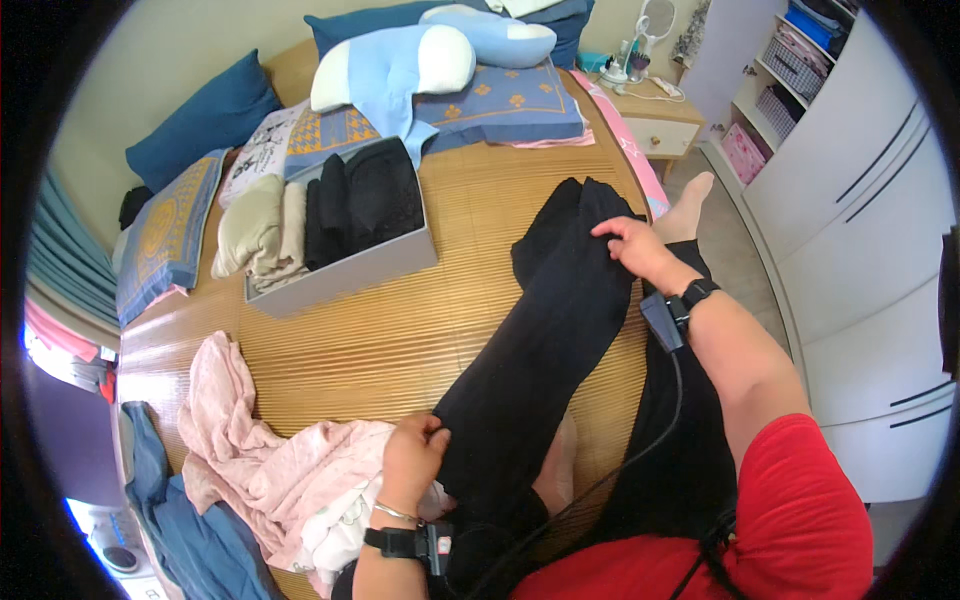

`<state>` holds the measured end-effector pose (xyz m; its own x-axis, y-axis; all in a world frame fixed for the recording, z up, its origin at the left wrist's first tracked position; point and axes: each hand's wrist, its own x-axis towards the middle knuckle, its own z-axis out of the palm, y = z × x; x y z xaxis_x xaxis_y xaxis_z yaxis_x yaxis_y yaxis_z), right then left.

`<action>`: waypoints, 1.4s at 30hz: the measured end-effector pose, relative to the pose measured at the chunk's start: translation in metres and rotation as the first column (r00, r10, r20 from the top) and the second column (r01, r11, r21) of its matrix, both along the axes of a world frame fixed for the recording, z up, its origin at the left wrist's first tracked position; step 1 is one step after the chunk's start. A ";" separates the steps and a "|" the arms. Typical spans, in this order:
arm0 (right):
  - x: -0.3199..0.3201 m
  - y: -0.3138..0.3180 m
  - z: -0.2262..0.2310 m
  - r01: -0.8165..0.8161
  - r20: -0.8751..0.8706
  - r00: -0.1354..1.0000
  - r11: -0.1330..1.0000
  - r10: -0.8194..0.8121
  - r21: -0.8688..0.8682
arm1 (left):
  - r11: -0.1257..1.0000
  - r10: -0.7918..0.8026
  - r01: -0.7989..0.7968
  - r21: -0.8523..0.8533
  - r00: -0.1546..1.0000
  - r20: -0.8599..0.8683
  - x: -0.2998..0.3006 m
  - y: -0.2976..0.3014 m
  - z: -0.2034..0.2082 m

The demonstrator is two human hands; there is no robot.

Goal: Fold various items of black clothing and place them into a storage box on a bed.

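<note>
A pair of black trousers [540, 320] stretches slantwise over the bamboo mat [480, 220] and my lap, its far end bunched. My left hand [412, 462] pinches the near left edge between thumb and fingers. Farther off on the right, my right hand [632, 245] has its fingers closed on the other end, near the bunched part. Beside my left hand lies a crumpled pink garment [290, 460] with a white cloth [345, 530] by it. Beyond the trousers stands a grey storage box [350, 270] holding rolled black and beige clothes.
Blue jeans [200, 530] lie at the mat's left edge. Pillows and a blue-and-white plush cushion [390, 75] line the far side. A wooden nightstand [655, 125] and white wardrobe [860, 250] stand right. A cable [660, 430] runs from my right wrist across my lap.
</note>
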<state>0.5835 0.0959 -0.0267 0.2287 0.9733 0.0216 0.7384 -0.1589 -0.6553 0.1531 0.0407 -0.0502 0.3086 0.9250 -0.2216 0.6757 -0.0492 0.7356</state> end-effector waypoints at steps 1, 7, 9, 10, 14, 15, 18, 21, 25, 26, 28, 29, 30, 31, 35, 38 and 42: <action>-0.005 0.000 -0.002 -0.091 0.066 0.994 0.995 0.089 0.036 | 0.998 -0.039 0.043 0.052 0.996 -0.079 0.001 -0.007 0.001; -0.018 -0.011 -0.006 -0.199 0.324 0.923 0.979 0.205 -0.053 | 0.987 -0.066 0.111 0.117 0.939 -0.336 0.008 -0.025 0.011; -0.017 -0.013 -0.001 -0.218 0.320 0.918 0.972 0.235 -0.089 | 0.981 -0.076 0.131 0.144 0.939 -0.335 0.011 -0.024 0.014; -0.014 -0.013 0.003 -0.206 0.365 0.900 0.971 0.238 -0.124 | 0.975 -0.091 0.152 0.164 0.939 -0.331 0.012 -0.025 0.017; 0.002 -0.011 0.004 -0.225 0.360 0.900 0.970 0.244 -0.096 | 0.990 -0.022 0.066 0.128 0.948 -0.318 0.013 -0.029 0.031; 0.009 -0.009 0.005 -0.226 0.332 0.915 0.973 0.230 -0.050 | 0.984 -0.021 0.073 0.160 0.953 -0.301 0.012 -0.028 0.034; 0.010 -0.009 0.012 -0.206 0.298 0.929 0.976 0.218 -0.072 | 0.982 -0.022 0.064 0.178 0.973 -0.229 0.008 -0.034 0.039; 0.004 -0.007 0.019 -0.179 0.284 0.926 0.950 0.250 -0.255 | 0.972 -0.100 0.153 -0.176 0.955 0.279 0.008 -0.043 0.051; 0.015 -0.008 0.002 -0.251 0.390 0.853 0.928 0.346 -0.275 | 0.917 -0.253 0.348 -0.197 0.886 0.389 0.017 -0.053 0.080; 0.017 -0.008 0.001 -0.257 0.390 0.851 0.926 0.352 -0.277 | 0.918 -0.246 0.342 -0.199 0.888 0.389 0.018 -0.055 0.084; 0.023 -0.011 -0.001 -0.236 0.447 0.827 0.932 0.341 -0.274 | 0.886 -0.241 0.396 -0.241 0.838 0.490 0.020 -0.057 0.088; 0.029 -0.012 -0.004 -0.190 0.504 0.807 0.943 0.308 -0.272 | 0.889 -0.231 0.387 -0.245 0.840 0.490 0.020 -0.058 0.088; 0.034 -0.012 -0.006 -0.152 0.539 0.797 0.954 0.273 -0.259 | 0.866 -0.185 0.403 -0.295 0.808 0.560 0.020 -0.060 0.088; 0.037 -0.010 -0.005 -0.085 0.557 0.805 0.970 0.203 -0.229 | 0.840 -0.135 0.422 -0.341 0.771 0.622 0.019 -0.061 0.088; 0.034 0.005 0.008 0.049 0.530 0.847 0.999 -0.050 0.015 | 0.846 0.115 0.196 -0.496 0.841 0.529 0.005 -0.062 0.073; 0.020 0.022 0.020 -0.001 0.492 0.869 0.996 -0.044 0.090 | 0.765 0.335 0.024 -0.643 0.839 0.429 -0.013 -0.058 0.044; -0.014 0.027 0.022 -0.075 0.406 0.911 0.941 -0.070 0.331 | 0.698 0.502 -0.241 -0.675 0.836 0.220 -0.017 -0.050 0.014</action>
<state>0.5697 0.1227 -0.0051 0.1266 0.8922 0.4336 0.9504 0.0161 -0.3105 0.1365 -0.0094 -0.0364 0.1439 0.6871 -0.7122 0.2149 0.6809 0.7002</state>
